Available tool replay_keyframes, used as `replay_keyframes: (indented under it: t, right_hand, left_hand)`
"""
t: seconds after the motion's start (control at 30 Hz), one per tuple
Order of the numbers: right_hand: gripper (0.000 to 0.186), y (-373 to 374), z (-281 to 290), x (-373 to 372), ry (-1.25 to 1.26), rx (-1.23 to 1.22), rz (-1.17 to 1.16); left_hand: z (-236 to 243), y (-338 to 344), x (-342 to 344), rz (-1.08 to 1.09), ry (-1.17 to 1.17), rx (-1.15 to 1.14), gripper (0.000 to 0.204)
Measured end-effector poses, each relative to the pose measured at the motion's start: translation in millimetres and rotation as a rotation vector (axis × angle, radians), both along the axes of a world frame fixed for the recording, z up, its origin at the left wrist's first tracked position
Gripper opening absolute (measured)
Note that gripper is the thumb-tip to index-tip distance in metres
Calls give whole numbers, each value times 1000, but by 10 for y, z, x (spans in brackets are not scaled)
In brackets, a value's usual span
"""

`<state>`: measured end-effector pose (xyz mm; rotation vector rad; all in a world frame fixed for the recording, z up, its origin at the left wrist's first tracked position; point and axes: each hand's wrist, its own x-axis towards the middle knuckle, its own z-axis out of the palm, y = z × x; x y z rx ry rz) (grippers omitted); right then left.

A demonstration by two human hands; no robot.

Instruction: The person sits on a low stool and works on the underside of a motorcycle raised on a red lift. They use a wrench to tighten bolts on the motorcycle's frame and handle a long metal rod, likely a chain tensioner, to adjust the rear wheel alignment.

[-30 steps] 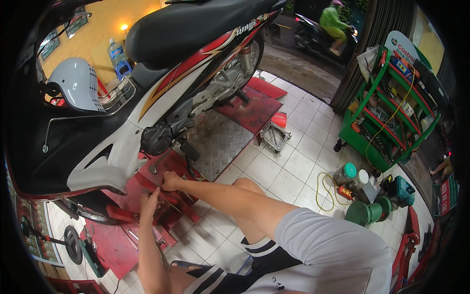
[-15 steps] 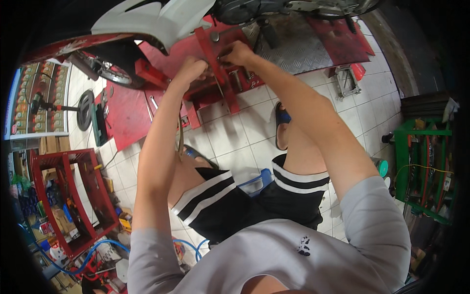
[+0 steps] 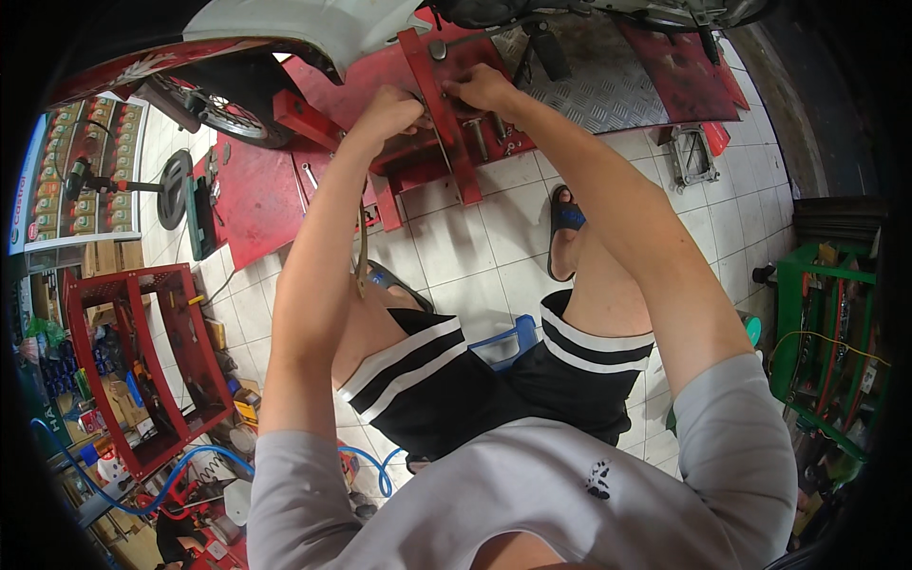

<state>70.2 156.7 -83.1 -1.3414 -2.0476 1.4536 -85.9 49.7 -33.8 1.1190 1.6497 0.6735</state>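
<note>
Both my hands are at a red metal bar [image 3: 440, 114] that rises from the red work platform [image 3: 252, 214]. On the bar's left side is my left hand [image 3: 391, 114], its fingers curled closed; whatever lies inside them is hidden. My right hand [image 3: 486, 90] is on the other side, thumb and fingers pinched together against the bar at a small dark spot. What it pinches is too small to make out. A small round metal piece [image 3: 437, 49] rests on the platform just beyond my hands. Below my right hand lies a metal tool [image 3: 478, 141] with a long shank.
A motorcycle with white bodywork [image 3: 304, 21] stands over the platform, its wheel [image 3: 233, 119] at left. A spanner [image 3: 310, 175] lies on the platform's left part. A red metal rack [image 3: 152, 370] is at left, a green rack [image 3: 798, 313] at right, a metal frame [image 3: 693, 157] on the tiles.
The whole view has shifted, so the scene sits a little further right. Both hands stay on either side of the red bar, with only slight finger movement.
</note>
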Motion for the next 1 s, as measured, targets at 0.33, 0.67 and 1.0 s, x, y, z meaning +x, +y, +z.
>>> replay_keyframes:
  t: [0.33,0.67,1.0]
  right_hand:
    - [54,44,50,19,41,-301,-16]
    - [58,-15,190,37,55,-293,-63]
    - [61,-57,275,43,74,-374,26]
  left_hand:
    - [-46,10,-32,-33,58,15,30]
    - [-25,24,-10,-43,40,6,32]
    - [-69,27,-64,-65,23,17,36]
